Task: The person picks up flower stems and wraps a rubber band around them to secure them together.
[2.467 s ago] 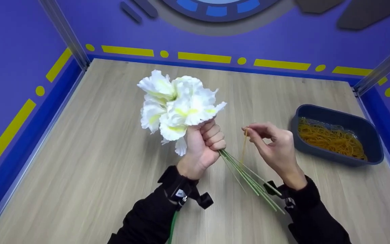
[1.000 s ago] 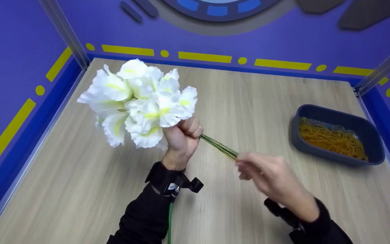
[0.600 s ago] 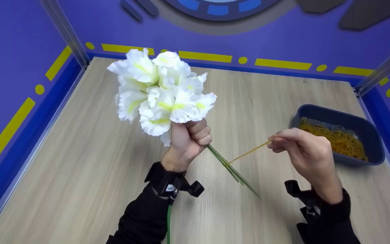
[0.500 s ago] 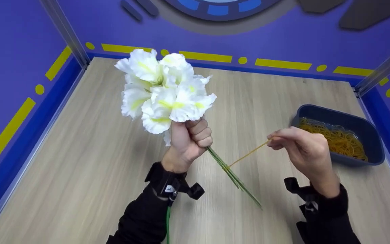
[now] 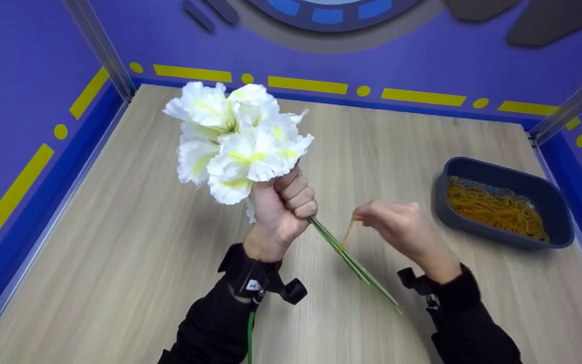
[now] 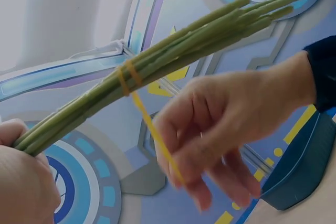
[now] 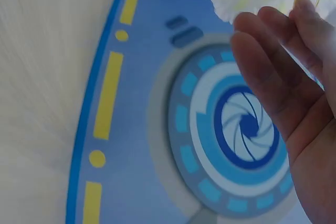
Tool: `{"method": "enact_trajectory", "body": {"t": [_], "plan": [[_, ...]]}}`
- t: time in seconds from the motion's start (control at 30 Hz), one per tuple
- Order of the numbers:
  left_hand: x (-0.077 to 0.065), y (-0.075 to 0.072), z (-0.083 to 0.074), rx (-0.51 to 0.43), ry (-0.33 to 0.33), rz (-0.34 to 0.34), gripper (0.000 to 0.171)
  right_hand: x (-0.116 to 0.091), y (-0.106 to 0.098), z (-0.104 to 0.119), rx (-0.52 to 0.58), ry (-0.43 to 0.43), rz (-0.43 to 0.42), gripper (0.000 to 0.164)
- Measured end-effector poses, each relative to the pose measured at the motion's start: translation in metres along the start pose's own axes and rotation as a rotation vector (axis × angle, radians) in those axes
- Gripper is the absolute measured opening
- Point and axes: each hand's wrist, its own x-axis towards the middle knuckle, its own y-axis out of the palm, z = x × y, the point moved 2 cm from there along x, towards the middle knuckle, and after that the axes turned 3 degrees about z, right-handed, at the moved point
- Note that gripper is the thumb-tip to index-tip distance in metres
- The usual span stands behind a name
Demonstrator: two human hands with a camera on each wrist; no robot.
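Slanting from centre to lower right of the head view, the stems leave the gripping left hand; the right hand, nearer their free ends, pinches the rubber band looped round them.

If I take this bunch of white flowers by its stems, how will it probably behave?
The stems are probably stiff, as they run nearly straight beyond the left hand. The white flowers may crumple easily, because they look thin and ruffled. Together they could be top-heavy, since the flowers crowd one end of slim stems.
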Motion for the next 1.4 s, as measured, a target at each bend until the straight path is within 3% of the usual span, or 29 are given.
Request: {"method": "enact_trajectory", "body": {"t": [0.1, 0.3, 0.47, 0.67, 0.9, 1.03, 1.27, 1.4], "plan": [[0.000, 0.001, -0.002, -0.019, 0.127, -0.031, 0.043, 0.003, 0.021, 0.008, 0.105, -0.004, 0.056, 0.008], [-0.004, 0.005, -0.011, -0.039, 0.392, -0.054, 0.042, 0.009, 0.057, 0.038, 0.190, -0.061, 0.218, 0.008], [-0.005, 0.007, -0.017, 0.033, 0.495, -0.017, 0.042, 0.013, 0.060, 0.061, 0.117, -0.134, 0.218, 0.002], [-0.005, 0.004, -0.019, 0.131, 0.562, 0.043, 0.046, 0.014, 0.039, 0.084, -0.037, -0.161, 0.143, 0.010], [-0.004, 0.000, -0.019, 0.191, 0.580, 0.026, 0.056, 0.017, 0.019, 0.108, -0.158, -0.246, 0.048, 0.018], [-0.004, -0.003, -0.018, 0.236, 0.550, 0.010, 0.058, 0.023, 0.007, 0.116, -0.171, -0.287, -0.027, 0.018], [-0.004, -0.005, -0.012, 0.366, 0.384, -0.032, 0.065, 0.030, -0.020, 0.112, -0.186, -0.323, -0.233, 0.023], [-0.004, -0.006, -0.009, 0.414, 0.253, 0.024, 0.066, 0.027, -0.034, 0.100, -0.225, -0.262, -0.318, 0.025]]}}
